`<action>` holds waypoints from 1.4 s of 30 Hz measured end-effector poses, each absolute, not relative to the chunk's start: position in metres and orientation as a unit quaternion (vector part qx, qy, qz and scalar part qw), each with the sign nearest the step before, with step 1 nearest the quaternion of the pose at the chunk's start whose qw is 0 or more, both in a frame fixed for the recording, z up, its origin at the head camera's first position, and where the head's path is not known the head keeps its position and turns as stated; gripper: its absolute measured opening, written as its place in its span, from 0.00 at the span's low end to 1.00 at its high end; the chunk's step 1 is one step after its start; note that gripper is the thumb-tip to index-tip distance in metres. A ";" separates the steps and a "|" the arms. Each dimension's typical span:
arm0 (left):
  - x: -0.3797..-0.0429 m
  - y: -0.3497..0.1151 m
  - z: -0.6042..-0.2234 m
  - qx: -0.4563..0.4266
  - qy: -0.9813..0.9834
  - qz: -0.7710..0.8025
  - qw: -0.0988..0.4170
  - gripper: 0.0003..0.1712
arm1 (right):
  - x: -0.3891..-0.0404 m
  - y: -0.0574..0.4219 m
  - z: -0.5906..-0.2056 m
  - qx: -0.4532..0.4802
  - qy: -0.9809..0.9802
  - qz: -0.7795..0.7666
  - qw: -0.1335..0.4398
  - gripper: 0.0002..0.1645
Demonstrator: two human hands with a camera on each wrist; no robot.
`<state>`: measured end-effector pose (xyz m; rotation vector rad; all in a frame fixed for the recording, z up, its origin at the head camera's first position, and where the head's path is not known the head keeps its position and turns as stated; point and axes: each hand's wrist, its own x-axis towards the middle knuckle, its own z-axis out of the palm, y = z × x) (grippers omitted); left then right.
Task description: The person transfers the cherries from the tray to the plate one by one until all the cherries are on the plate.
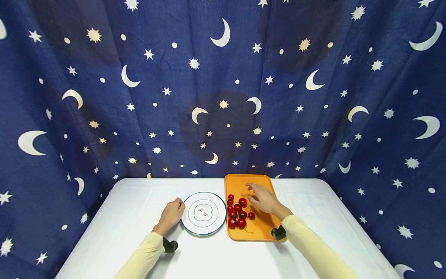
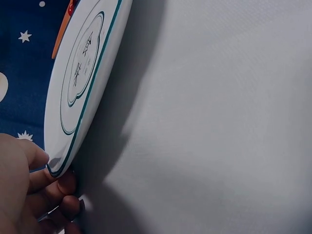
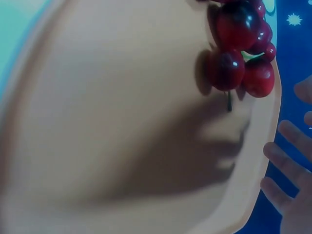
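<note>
A white plate (image 1: 195, 212) with a dark green rim and a line pattern in its middle lies on the table's left half. My left hand (image 1: 173, 213) pinches its left rim, thumb on top and fingers curled underneath, as the left wrist view shows. Right of the plate stands an orange tray (image 1: 240, 182) with a cluster of dark red cherries (image 1: 237, 207) along its left side, some with green stems (image 3: 252, 57). Over the tray's right part hovers my right hand (image 1: 264, 198), fingers spread and slightly bent, holding nothing; its shadow falls on the tray beside the cherries.
A white cloth covers the table (image 1: 202, 255). Behind it and at both sides hangs a dark blue curtain (image 1: 223, 128) with moons and stars. Each wrist carries a black camera mount, the left one (image 1: 170, 245) low over the cloth. The tray's edge sits close to the plate's right rim.
</note>
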<state>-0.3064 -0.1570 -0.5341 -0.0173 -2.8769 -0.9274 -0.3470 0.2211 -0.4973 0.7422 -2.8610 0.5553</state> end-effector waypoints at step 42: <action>-0.308 -0.157 -0.540 -0.004 -0.951 -0.303 0.068 0.11 | -0.344 0.203 -0.514 0.233 -0.961 0.135 0.057 0.19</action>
